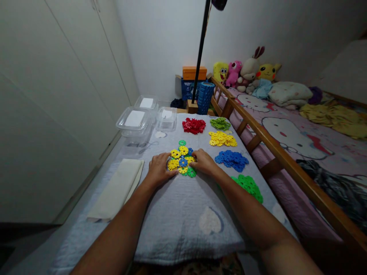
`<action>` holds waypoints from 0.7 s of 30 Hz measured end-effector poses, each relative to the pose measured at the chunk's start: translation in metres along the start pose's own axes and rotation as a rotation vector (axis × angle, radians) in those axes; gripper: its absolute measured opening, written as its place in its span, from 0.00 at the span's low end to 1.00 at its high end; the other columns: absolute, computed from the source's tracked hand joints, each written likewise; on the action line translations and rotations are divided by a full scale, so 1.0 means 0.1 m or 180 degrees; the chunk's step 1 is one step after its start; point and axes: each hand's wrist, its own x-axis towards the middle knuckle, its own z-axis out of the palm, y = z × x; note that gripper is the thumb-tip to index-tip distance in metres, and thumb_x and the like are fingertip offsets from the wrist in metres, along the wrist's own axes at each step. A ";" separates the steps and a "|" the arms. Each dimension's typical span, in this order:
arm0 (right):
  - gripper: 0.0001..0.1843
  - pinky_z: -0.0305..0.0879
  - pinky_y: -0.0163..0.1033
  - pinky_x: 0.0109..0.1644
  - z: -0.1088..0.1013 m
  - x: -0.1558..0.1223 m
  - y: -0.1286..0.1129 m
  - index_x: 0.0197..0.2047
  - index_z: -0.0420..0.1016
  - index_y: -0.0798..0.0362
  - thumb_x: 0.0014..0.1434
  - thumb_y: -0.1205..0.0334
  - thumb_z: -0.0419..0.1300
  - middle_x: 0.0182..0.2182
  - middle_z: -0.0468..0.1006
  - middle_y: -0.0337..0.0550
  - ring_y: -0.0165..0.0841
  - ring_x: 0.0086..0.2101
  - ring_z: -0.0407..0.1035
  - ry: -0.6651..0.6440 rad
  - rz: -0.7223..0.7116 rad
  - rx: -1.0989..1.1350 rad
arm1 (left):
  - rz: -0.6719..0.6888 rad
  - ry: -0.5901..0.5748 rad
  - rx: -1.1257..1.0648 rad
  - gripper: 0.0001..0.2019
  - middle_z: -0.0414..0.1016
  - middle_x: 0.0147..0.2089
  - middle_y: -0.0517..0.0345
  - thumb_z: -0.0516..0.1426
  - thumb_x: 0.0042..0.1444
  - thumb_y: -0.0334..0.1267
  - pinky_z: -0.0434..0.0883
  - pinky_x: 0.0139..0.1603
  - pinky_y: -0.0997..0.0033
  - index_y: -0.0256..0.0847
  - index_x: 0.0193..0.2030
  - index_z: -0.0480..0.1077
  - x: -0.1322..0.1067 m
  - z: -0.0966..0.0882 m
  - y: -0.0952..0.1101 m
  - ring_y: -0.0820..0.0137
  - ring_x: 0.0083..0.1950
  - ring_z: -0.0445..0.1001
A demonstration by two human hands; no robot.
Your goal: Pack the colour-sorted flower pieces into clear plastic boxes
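Between my hands, on the cloth-covered table, lies a small pile of flower-shaped plastic discs [182, 162], mostly yellow with some blue and green. My left hand [160, 168] cups the pile's left side, its fingers curved around the edge discs. On the opposite side, my right hand [203, 162] has its fingertips against the yellow and blue discs. Sorted heaps lie along the right: red pieces [194, 125], light green pieces [220, 123], yellow discs [223, 138], blue discs [231, 160] and green discs [248, 187], the last partly hidden by my right forearm.
Clear plastic boxes [134, 124] with white labels stand at the back left. A folded cream cloth [117, 191] lies left of my left arm. Along the right runs a wooden bed rail [266, 147]. Behind the table are a black pole [200, 53] and a blue foam roller [205, 98].
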 end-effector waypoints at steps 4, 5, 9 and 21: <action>0.13 0.61 0.36 0.42 0.00 0.00 0.00 0.45 0.79 0.53 0.56 0.61 0.68 0.43 0.79 0.47 0.37 0.41 0.70 0.0052 0.0051 0.0018 | -0.0104 -0.0084 0.0062 0.37 0.72 0.67 0.45 0.69 0.50 0.49 0.65 0.61 0.49 0.44 0.66 0.66 -0.01 -0.01 0.03 0.46 0.64 0.67; 0.10 0.60 0.35 0.41 0.00 0.00 0.01 0.43 0.79 0.53 0.56 0.63 0.67 0.41 0.79 0.45 0.36 0.40 0.70 0.0060 0.0056 0.0077 | -0.0115 -0.0094 0.0065 0.37 0.72 0.67 0.45 0.69 0.50 0.49 0.65 0.61 0.49 0.44 0.66 0.66 -0.01 -0.01 0.03 0.46 0.64 0.68; 0.03 0.59 0.34 0.37 -0.06 0.01 0.16 0.36 0.78 0.53 0.58 0.68 0.63 0.33 0.80 0.40 0.32 0.35 0.70 0.0004 0.0119 0.0592 | -0.0165 -0.0173 0.0090 0.36 0.72 0.67 0.45 0.68 0.51 0.48 0.65 0.62 0.48 0.44 0.67 0.66 -0.01 -0.05 0.07 0.46 0.65 0.67; 0.07 0.60 0.29 0.25 -0.74 0.40 1.35 0.35 0.74 0.54 0.50 0.70 0.66 0.21 0.72 0.33 0.27 0.21 0.67 0.1850 0.1801 0.1861 | -0.0256 -0.0326 0.0181 0.34 0.71 0.69 0.47 0.67 0.53 0.48 0.64 0.64 0.49 0.45 0.67 0.66 0.00 -0.08 0.10 0.47 0.67 0.66</action>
